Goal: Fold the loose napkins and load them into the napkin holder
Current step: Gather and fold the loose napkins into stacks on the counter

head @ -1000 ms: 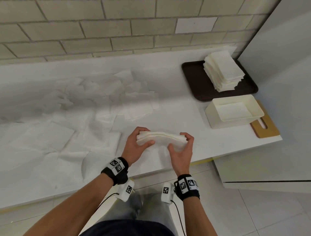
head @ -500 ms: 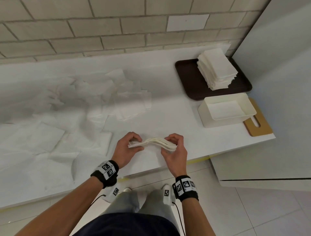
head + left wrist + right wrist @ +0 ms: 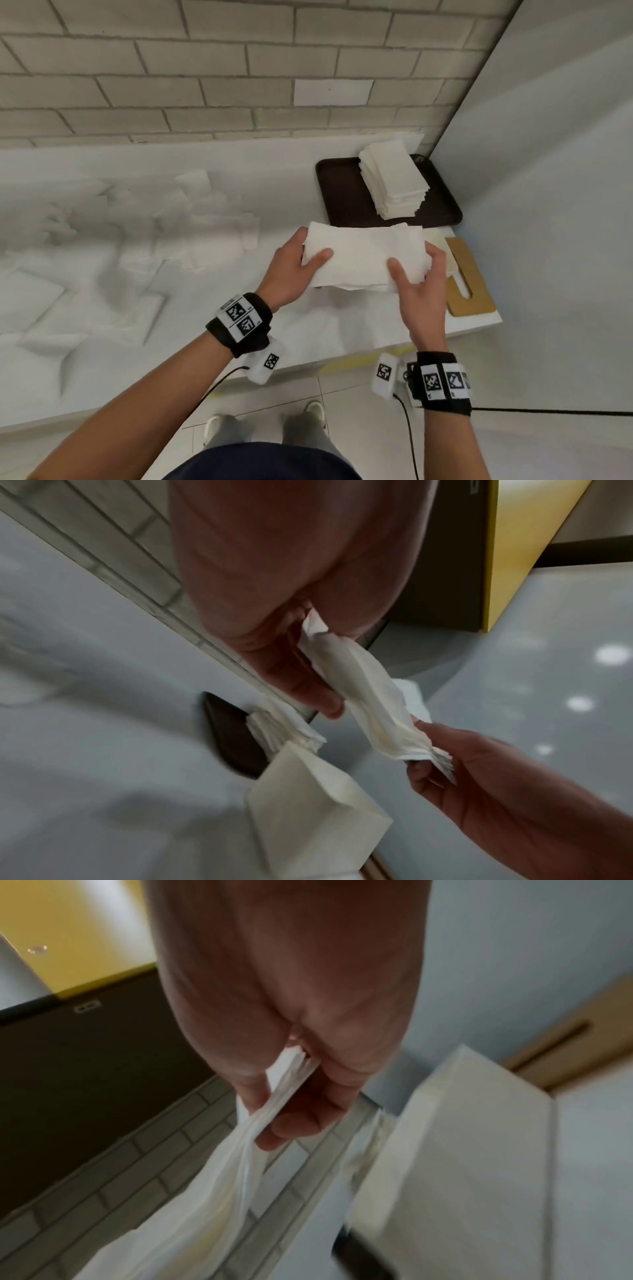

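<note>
A stack of folded white napkins is held in the air between both hands, above the white napkin holder, which it mostly hides. My left hand grips the stack's left end, thumb on top. My right hand grips the right end, thumb on top. The left wrist view shows the stack edge-on between both hands, with the holder below. In the right wrist view, thumb and fingers pinch the stack's end beside the holder.
A dark brown tray at the back right carries a tall pile of folded napkins. A wooden board lies under the holder near the counter's right end. Loose unfolded napkins cover the counter's left and middle. A grey wall stands at the right.
Both hands have lifted the napkin stack from the counter's front edge and carried it right and back, over the holder. The stack now lies flat, top face up.
</note>
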